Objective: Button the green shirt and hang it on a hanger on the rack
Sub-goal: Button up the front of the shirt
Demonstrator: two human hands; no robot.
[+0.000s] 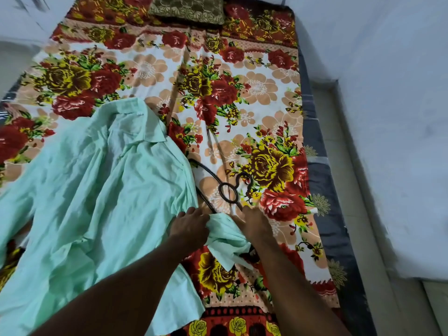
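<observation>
The left hand (pixel 191 226) has its grip closed on a bunched fold of the green shirt (pixel 97 195), which spreads leftward from that grip over the bed (pixel 314 170). The right hand (pixel 254 223) touches the same fold; it is blurred, so I cannot tell its grip. Just beyond both lies the dark hanger (pixel 228 192), one arm under the shirt's edge. Open sheet lies beyond, and the bed's edge is to the right.
</observation>
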